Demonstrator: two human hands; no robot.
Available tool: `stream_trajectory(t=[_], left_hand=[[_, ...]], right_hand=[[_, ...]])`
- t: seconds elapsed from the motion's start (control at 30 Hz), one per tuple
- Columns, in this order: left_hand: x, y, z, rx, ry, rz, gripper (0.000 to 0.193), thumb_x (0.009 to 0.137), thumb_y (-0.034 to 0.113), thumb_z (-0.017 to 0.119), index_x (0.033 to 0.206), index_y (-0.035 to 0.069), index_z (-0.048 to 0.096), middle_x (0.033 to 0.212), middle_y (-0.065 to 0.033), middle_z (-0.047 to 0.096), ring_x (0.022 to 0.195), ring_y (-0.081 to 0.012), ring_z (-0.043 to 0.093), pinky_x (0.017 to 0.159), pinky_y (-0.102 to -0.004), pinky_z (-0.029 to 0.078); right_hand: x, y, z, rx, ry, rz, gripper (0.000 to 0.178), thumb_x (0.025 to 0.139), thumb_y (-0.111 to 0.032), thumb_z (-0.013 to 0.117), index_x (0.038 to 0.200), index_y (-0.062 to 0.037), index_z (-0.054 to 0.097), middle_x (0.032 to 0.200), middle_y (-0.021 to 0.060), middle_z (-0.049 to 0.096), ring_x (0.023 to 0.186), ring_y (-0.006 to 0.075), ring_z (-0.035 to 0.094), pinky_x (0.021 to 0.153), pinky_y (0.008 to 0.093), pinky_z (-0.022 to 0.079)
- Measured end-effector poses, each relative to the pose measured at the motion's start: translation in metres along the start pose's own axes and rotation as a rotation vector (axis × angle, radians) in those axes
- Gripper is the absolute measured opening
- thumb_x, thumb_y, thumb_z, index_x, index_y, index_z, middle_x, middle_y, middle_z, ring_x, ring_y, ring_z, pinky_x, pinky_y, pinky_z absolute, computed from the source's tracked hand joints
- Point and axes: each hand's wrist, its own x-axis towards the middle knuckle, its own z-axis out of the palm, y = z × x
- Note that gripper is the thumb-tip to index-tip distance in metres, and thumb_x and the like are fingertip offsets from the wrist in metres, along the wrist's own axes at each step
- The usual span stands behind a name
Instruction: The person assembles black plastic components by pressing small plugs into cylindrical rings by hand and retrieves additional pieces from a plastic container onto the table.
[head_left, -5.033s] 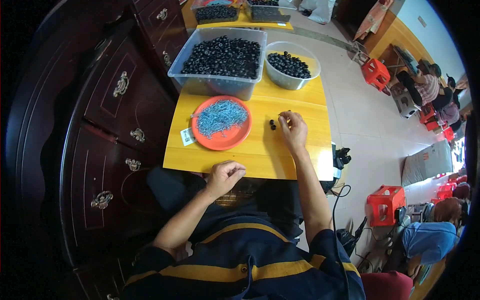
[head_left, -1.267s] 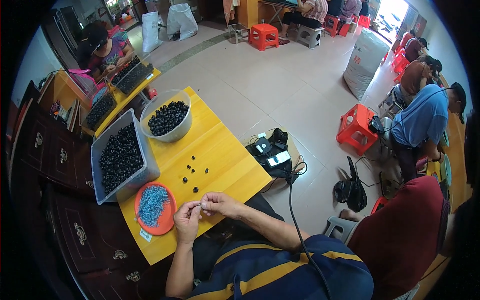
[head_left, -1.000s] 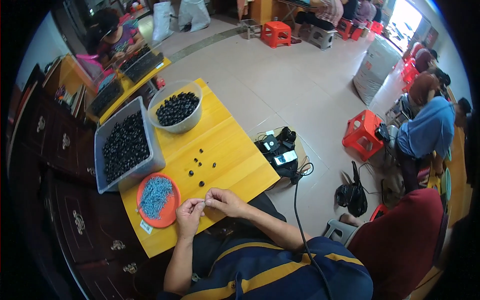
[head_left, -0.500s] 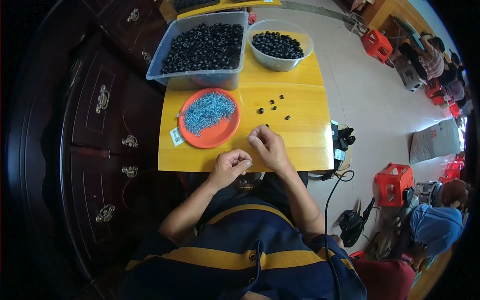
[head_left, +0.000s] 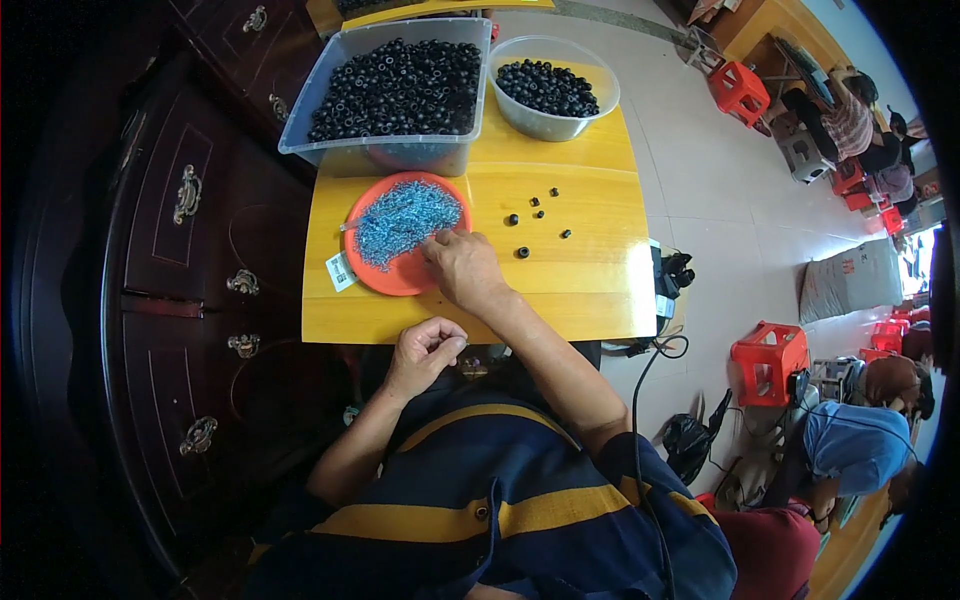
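Note:
My right hand [head_left: 468, 270] reaches over the rim of a round orange-red plate [head_left: 405, 276]. Its fingers are drawn together at the edge of a pile of small, thin, blue-silver pieces [head_left: 405, 220], too small to name. Whatever lies between those fingertips is hidden. Just off the table's near edge, my left hand [head_left: 427, 356] is closed with thumb against fingers, and what it pinches is too small to make out. Several black bead-like pieces [head_left: 523, 253] lie loose on the yellow table [head_left: 590, 290], right of the plate.
Behind the plate stands a large clear bin [head_left: 385, 158] heaped with black ring-like pieces. Beside it is a round clear tub [head_left: 545, 124] of similar pieces. Dark drawers [head_left: 190, 250] flank the left side. A black cable [head_left: 640, 420] runs by my right arm. People sit among red stools [head_left: 768, 362] at right.
My right hand has moved left from the bare tabletop to the pile on the plate. One black piece it partly hid now shows. My left hand has shifted slightly down and left, still closed.

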Motion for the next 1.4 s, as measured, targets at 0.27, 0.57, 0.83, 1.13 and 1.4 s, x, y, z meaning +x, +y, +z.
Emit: stream_trajectory(t=[0.27,0.57,0.83,1.13,1.4], left_hand=[[0.012,-0.006,0.004,-0.006,0.017,0.038,0.005,0.093,0.004,0.063,0.095,-0.001,0.064,0.080,0.0011,0.063,0.065,-0.0040,0.056,0.059,-0.0201,0.047],[0.014,-0.007,0.010,0.137,0.024,0.101,0.003,0.093,0.003,0.063,0.093,-0.001,0.063,0.077,0.0030,0.060,0.063,-0.0023,0.054,0.057,-0.0195,0.045],[0.015,-0.010,0.011,0.156,0.030,0.084,0.003,0.092,0.002,0.064,0.093,-0.001,0.064,0.076,0.0035,0.060,0.065,-0.0013,0.054,0.058,-0.0193,0.045],[0.016,-0.010,0.013,0.137,0.043,0.070,0.005,0.092,0.003,0.064,0.094,-0.001,0.064,0.077,0.0022,0.063,0.065,-0.0026,0.056,0.059,-0.0195,0.046],[0.029,0.017,0.028,0.069,0.105,0.093,0.006,0.094,0.005,0.064,0.097,0.000,0.065,0.078,0.0034,0.061,0.065,-0.0026,0.054,0.060,-0.0194,0.046]], right_hand=[[-0.019,0.040,-0.049,0.221,0.267,0.157,0.007,0.081,-0.007,0.071,0.088,-0.0071,0.069,0.086,0.0113,0.067,0.079,0.0293,0.067,0.070,0.0398,0.054],[-0.056,0.110,-0.079,0.061,0.345,0.508,0.015,0.080,-0.010,0.071,0.095,-0.0063,0.073,0.089,0.0132,0.068,0.081,0.0323,0.066,0.074,0.0400,0.054],[-0.058,0.085,-0.068,0.174,0.166,0.508,0.021,0.082,-0.020,0.072,0.099,-0.0068,0.073,0.089,0.0149,0.069,0.079,0.0318,0.068,0.073,0.0416,0.054],[-0.066,0.065,-0.057,0.039,0.102,0.393,0.024,0.081,-0.021,0.077,0.093,-0.0029,0.066,0.084,0.0167,0.067,0.073,0.0290,0.067,0.068,0.0372,0.054],[-0.101,0.047,-0.052,1.367,0.220,0.521,0.017,0.093,-0.010,0.069,0.109,-0.0046,0.066,0.096,0.0043,0.069,0.092,0.0147,0.064,0.083,0.0283,0.051]])
